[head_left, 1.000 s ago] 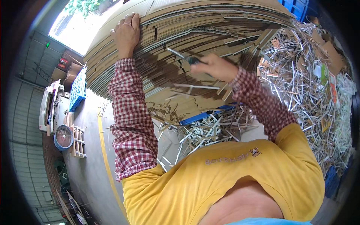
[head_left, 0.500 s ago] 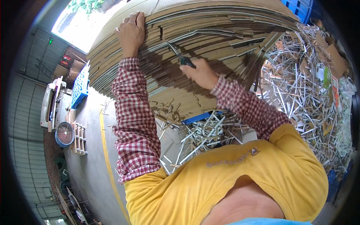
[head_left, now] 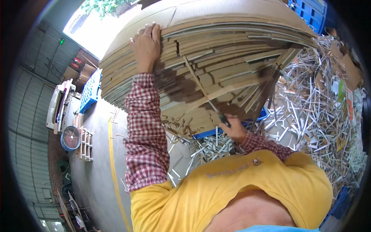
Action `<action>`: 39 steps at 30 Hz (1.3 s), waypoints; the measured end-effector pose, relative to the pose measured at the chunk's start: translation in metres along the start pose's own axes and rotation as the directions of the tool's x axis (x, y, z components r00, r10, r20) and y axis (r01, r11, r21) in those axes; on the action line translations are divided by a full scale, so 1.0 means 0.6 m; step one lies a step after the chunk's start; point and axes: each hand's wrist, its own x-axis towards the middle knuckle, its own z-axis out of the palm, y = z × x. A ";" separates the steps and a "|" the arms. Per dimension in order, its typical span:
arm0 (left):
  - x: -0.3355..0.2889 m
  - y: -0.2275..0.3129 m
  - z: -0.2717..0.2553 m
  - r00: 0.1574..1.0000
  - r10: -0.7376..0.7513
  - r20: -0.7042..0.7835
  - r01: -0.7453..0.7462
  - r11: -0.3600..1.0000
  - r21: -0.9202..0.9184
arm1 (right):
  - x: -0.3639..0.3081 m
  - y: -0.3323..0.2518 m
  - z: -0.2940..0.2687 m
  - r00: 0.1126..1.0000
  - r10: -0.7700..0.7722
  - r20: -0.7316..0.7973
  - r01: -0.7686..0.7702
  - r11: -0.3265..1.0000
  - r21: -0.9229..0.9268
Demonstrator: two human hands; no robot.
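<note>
From far off, I have my right hand (head_left: 235, 129) wrapped tight around a dark-handled metal tool (head_left: 223, 119), and a long thin cardboard strip (head_left: 195, 75) slants up and left past its tip, its top end nearer my left hand (head_left: 147, 44), which rests, fingers a little spread, on the cardboard stack (head_left: 228, 42).

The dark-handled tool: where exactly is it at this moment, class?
In the head view, the dark-handled tool is right of centre, held in the right hand, near the lower edge of the cardboard stack.
</note>
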 end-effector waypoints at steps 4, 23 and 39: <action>0.000 0.004 -0.004 1.000 0.023 0.019 -0.023 1.000 -0.003 | -0.112 0.080 -0.097 0.928 0.253 0.274 -0.223 0.965 -0.134; -0.006 -0.016 0.006 0.999 -0.036 -0.010 0.035 0.993 -0.113 | 0.222 -0.128 -0.082 0.887 0.296 0.355 -0.378 0.906 0.190; -0.010 0.007 -0.005 0.999 0.005 -0.048 -0.008 0.998 -0.066 | 0.046 -0.047 -0.123 0.830 0.202 0.520 -0.084 0.966 -0.243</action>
